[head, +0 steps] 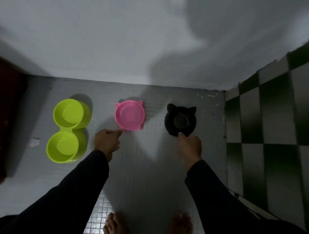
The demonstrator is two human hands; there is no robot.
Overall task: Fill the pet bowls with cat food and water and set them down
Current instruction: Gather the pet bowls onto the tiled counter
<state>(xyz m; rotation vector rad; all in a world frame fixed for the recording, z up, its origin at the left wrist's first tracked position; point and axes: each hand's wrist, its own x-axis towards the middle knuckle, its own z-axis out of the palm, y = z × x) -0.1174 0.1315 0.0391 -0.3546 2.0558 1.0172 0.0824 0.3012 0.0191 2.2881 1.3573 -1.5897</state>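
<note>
Feet (pixel 116 225) planted bare on the tiled floor (pixel 143 170), dark sleeves stretching forward, and both hands are down at the bowls. Left hand (pixel 106 143) has its fingers curled, fingertips touching the near rim of the pink bowl (pixel 129 114); whether it truly pinches that rim, I cannot tell. Right hand (pixel 189 146) is curled too, thumb on the near edge of the black bowl (pixel 180 120), looking like a pinch grip. Both cat-eared bowls sit on the floor just beyond the hands and look empty, so I'd judge this a two-handed pick-up for filling. Off beyond the left hand's outer side waits the green double bowl (pixel 69 130), also empty. Behind everything, the pale wall (pixel 118 43).
</note>
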